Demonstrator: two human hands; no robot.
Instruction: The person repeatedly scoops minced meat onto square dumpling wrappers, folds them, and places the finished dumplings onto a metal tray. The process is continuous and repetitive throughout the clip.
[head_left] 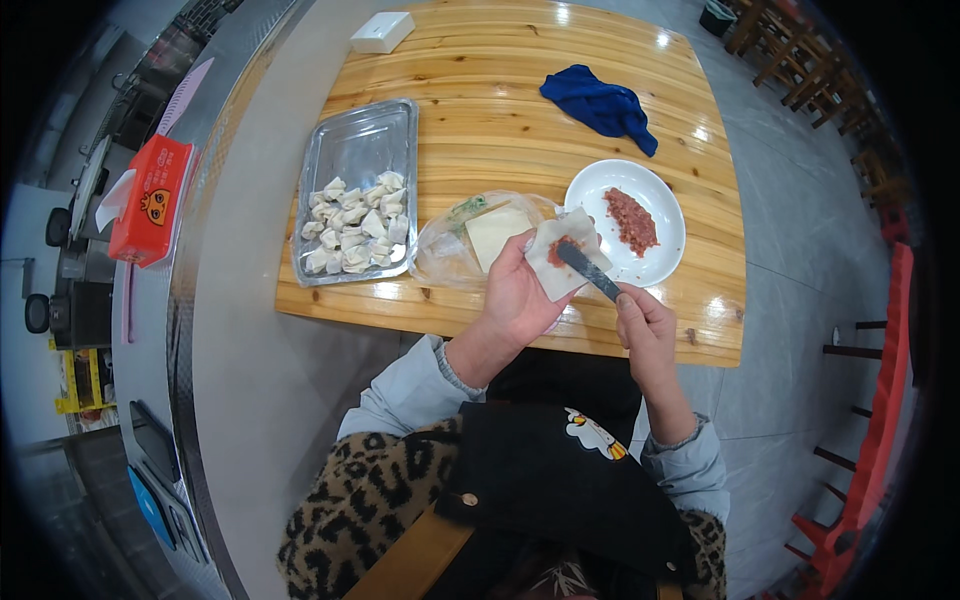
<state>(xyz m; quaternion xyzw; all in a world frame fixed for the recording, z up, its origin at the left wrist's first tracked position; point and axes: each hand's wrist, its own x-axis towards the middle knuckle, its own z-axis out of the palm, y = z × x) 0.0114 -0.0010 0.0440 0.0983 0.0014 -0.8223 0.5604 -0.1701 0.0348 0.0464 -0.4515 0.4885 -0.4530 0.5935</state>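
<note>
On the palm of my left hand [518,295] lies a square dough wrapper [548,280], its edge held by the thumb. A smear of red minced meat sits at the wrapper's middle. My right hand [645,325] is closed around the end of a dark flat spatula [588,268], whose tip touches the meat. Just beyond, a white plate [600,185] carries a mound of minced meat [632,222]. Left of my left hand, a stack of wrappers [494,232] rests in a clear plastic bag [440,255]. Farther left, a metal tray [362,135] contains several folded dumplings [355,225].
A crumpled blue cloth [600,105] lies at the table's far right, and a white box [382,33] at its far left corner. The wooden table [480,110] ends close to my body. On the left counter stands a red tissue pack [150,215]. Red stools [870,450] are at right.
</note>
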